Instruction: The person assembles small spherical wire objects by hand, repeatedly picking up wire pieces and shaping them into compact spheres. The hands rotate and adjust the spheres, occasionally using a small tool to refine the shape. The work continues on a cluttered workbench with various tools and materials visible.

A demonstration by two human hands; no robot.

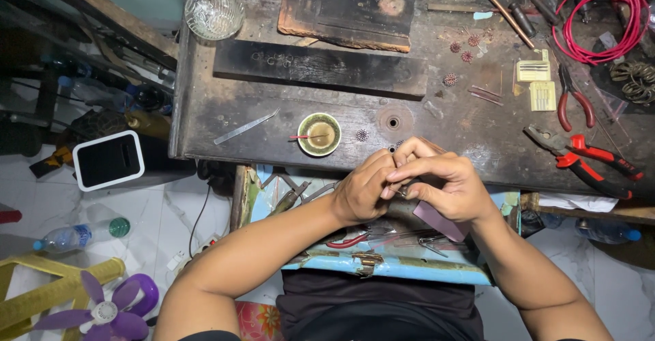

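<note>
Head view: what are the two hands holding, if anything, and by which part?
The left hand and right hand pinch something small together at their fingertips. It is hidden by the fingers, so neither the thing nor the place of the hold can be told.

Two small cream needle packets [537, 83] right of centre

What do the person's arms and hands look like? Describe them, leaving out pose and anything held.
Both arms are bare from the picture's lower edge to the wrist: no sleeves show. The left hand and right hand wear no gloves. No watch, bracelet or ring can be seen, though the fingers overlap, so some are partly hidden. A dark garment covers the torso.
</note>
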